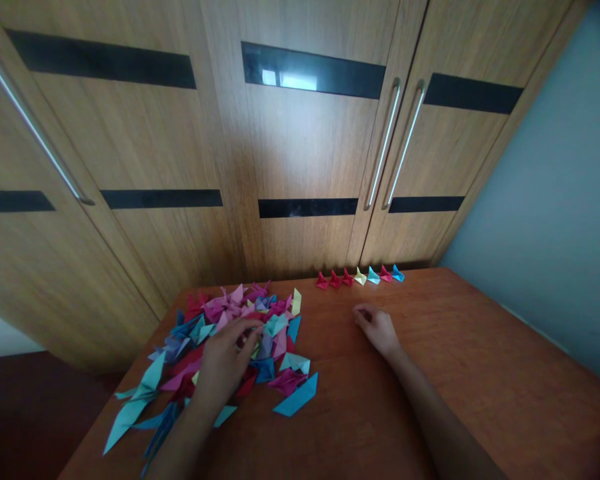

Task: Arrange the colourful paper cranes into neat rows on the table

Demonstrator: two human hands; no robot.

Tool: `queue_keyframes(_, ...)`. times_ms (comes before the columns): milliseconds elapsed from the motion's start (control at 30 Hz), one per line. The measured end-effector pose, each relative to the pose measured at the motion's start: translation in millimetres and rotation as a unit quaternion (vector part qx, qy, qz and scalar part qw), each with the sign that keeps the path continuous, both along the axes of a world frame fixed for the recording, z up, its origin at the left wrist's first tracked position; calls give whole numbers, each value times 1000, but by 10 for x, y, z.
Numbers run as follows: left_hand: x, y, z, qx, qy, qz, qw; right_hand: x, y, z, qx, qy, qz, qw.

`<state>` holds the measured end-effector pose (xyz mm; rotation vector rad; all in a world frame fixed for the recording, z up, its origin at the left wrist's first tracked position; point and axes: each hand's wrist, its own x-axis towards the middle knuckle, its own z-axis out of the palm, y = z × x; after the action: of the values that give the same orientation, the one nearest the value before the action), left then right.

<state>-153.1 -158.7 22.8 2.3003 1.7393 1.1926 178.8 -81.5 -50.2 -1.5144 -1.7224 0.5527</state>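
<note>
A pile of colourful folded paper pieces, among them pink origami cranes, covers the left of the table. Over this pile is my left hand, thumb and fingertips closed in a pinch at the left edge of a light blue folded paper piece. Whether that piece is between the fingertips, I cannot make out. My right hand rests on bare tabletop, fingers curled together with nothing visible in them. Beyond it stands a row of small folded paper pieces, including a yellow one and a blue one.
The brown wooden table stands before a wooden wardrobe with metal handles. On the right is a pale blue wall. A blue paper strip lies at the pile's near right, a large teal crane at its near left.
</note>
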Motion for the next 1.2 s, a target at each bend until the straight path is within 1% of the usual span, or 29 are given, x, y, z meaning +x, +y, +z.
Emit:
queue_keyframes(67, 101, -42, -9, 0, 8, -27, 1000, -132, -77, 62, 7, 73, 61, 995)
queue_keyframes(133, 198, -87, -17, 11, 17, -49, 999, -295, -186, 127, -9, 134, 147, 980)
queue_keyframes(200, 278, -126, -30, 22, 27, -62, 997, -464, -310, 186, -33, 162, 224, 961)
queue_keyframes(267, 335, -155, -52, 18, 38, -69, 997, -618, -427, 232, -40, 163, 259, 951)
queue_keyframes(367, 383, -184, -84, -7, 54, -79, 995, -780, -551, 270, -25, 154, 262, 952)
queue_keyframes(500, 420, -204, -101, -26, 52, -90, 994, -861, -612, 285, 22, 109, 240, 964)
queue_keyframes(600, 442, -200, -97, -27, 28, -98, 994, -866, -620, 301, 52, 86, 230, 968)
queue_keyframes(700, 451, -185, -86, -34, -5, -106, 994, -860, -627, 349, 66, 76, 234, 967)
queue_keyframes(900, 435, -159, -56, -64, -47, -118, 990, -825, -634, 450, 59, 116, 267, 955)
queue_keyframes(1000, 424, -155, -58, -69, -57, -123, 988, -798, -614, 429, 64, 110, 270, 954)
queue_keyframes(1200, 400, -170, -84, -80, -39, -129, 988, -777, -591, 373, 84, 46, 258, 961)
